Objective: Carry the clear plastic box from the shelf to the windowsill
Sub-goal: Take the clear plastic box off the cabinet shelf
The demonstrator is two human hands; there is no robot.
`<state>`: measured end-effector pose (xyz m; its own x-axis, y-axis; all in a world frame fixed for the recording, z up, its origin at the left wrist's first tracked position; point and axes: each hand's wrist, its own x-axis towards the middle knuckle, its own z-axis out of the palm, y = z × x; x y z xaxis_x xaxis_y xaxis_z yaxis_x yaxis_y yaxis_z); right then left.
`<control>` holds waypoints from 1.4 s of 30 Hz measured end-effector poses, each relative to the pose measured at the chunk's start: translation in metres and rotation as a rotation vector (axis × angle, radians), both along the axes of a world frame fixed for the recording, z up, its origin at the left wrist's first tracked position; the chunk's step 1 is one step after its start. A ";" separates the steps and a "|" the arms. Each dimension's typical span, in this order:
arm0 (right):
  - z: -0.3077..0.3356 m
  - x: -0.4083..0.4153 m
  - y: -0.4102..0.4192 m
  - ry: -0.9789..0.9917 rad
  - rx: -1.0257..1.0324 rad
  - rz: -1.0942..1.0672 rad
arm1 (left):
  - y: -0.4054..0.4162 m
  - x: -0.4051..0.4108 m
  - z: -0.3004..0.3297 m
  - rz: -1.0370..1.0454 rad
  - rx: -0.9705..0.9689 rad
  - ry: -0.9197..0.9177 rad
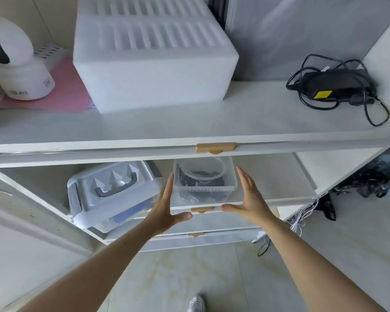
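The clear plastic box (204, 180) stands on the middle shelf (277, 176) of a white rack, with coiled cables and dark parts inside it. Its upper part is hidden behind the front rail of the shelf above. My left hand (167, 206) is flat and open at the box's left side, fingertips by its upper left corner. My right hand (249, 199) is open at the box's right side, a small gap between palm and wall. Both thumbs point inward below the box's front edge. I cannot tell whether the left fingers touch the box.
A grey lidded toolbox (109, 190) sits tilted just left of the box. On the top shelf (257, 118) are a white foam block (153, 57), a white dome camera (16, 64) on a pink sheet, and a black power adapter (333, 84) with cable. Loose wires hang at right.
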<state>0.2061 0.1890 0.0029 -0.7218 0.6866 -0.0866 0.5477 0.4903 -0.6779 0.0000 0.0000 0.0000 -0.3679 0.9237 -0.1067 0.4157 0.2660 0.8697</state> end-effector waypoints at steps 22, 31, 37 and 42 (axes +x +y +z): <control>-0.038 -0.030 0.027 0.087 -0.096 -0.146 | 0.049 -0.007 -0.026 0.228 -0.069 -0.066; -0.023 -0.007 0.006 0.085 -0.039 -0.172 | 0.029 0.011 -0.018 0.253 -0.075 -0.059; -0.005 0.015 -0.023 0.140 -0.010 -0.205 | 0.005 0.026 -0.001 0.235 -0.016 -0.041; 0.009 0.031 -0.052 0.180 0.038 -0.217 | -0.025 0.039 0.019 0.226 0.072 -0.059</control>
